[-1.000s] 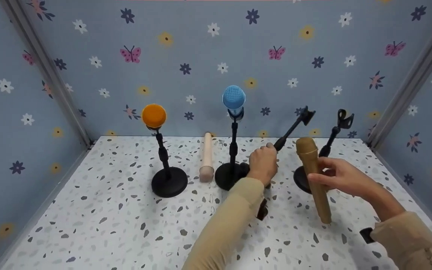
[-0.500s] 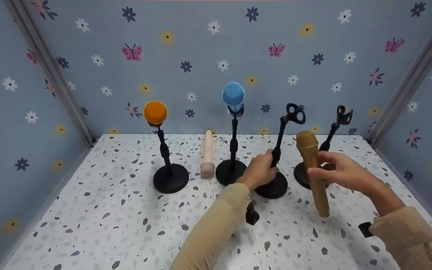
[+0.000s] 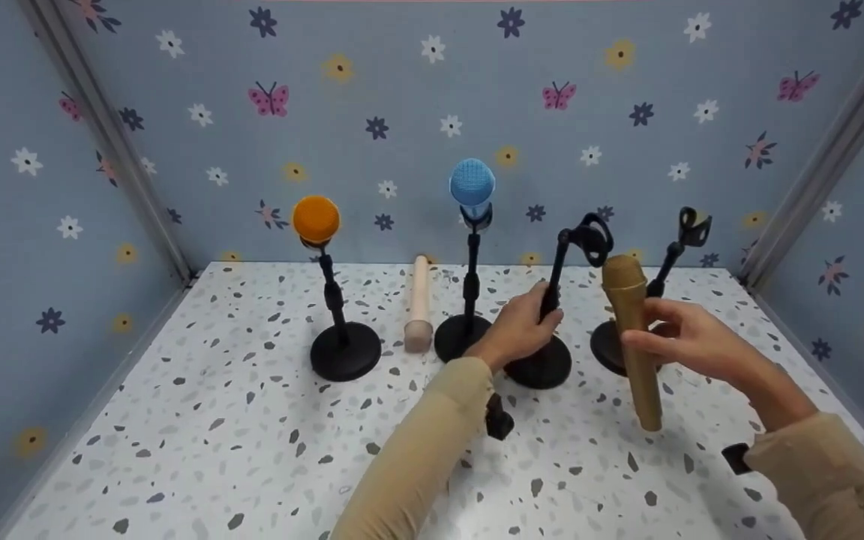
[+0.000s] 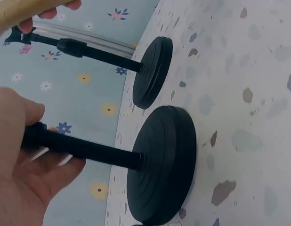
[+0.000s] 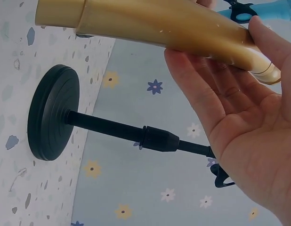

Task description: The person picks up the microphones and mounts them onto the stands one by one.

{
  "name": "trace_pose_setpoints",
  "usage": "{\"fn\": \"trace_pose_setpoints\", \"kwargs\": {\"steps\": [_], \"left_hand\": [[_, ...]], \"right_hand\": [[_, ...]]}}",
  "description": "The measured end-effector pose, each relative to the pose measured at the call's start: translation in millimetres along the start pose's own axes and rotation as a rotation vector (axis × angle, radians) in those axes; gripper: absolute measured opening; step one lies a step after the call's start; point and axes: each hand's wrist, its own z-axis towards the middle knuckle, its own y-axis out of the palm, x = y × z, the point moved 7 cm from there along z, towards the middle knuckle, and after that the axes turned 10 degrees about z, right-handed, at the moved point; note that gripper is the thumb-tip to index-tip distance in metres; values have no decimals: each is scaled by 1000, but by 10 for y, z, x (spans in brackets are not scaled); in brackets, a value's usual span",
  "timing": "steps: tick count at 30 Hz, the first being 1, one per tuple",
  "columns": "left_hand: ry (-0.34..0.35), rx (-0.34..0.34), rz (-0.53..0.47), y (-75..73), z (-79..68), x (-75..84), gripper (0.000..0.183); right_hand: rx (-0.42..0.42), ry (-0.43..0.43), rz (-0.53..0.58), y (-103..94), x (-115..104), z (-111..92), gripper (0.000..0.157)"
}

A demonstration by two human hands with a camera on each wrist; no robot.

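Note:
My left hand point(image 3: 518, 326) grips the pole of a black microphone stand point(image 3: 544, 364), whose round base is on the table and whose clip point(image 3: 591, 238) faces right. In the left wrist view, the fingers and thumb wrap the pole point(image 4: 89, 147) above the base. A gold microphone point(image 3: 636, 352) is held by my right hand point(image 3: 691, 341) between thumb and fingers, head up and slightly tilted, off the table and close to that clip. Behind it stands another black stand point(image 3: 672, 259) with a vacant clip, its base partly hidden by the microphone and hand.
An orange-headed microphone point(image 3: 316, 219) and a blue microphone point(image 3: 472, 184) sit in stands to the left. Between these two stands, a pale pink microphone point(image 3: 418, 307) lies on the speckled white table point(image 3: 252, 450). Flowered walls point(image 3: 402, 75) enclose the back and sides.
The stand in my left hand has gone from leaning right to nearly upright, its base now flat on the table, and its clip has turned toward the gold microphone. My right hand stays nearly still.

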Motion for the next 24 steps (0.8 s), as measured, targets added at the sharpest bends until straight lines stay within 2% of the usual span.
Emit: {"fn": "trace_pose_setpoints", "kwargs": {"steps": [3, 7, 11, 14, 17, 19, 21, 24], "left_hand": [[6, 19, -27, -26, -16, -10, 32], [-3, 123, -9, -66, -44, -3, 27], [-40, 250, 85, -100, -74, 3, 31], [-57, 288, 161, -106, -87, 19, 35], [-27, 242, 154, -82, -83, 47, 32], [7, 154, 98, -49, -82, 50, 31], [34, 51, 8, -20, -87, 41, 38], [26, -60, -92, -10, -107, 1, 48]], "right_hand": [[4, -5, -9, -3, -23, 1, 52], [20, 1, -28, -17, -41, 0, 54], [40, 7, -46, -26, -50, 8, 57], [72, -6, -71, -43, -58, 10, 58], [119, -47, -77, -80, -85, -6, 55], [131, -91, -58, -83, -121, -22, 51], [118, -121, -41, -62, -160, -34, 48], [83, -137, -74, -1, -205, -23, 46]]}}
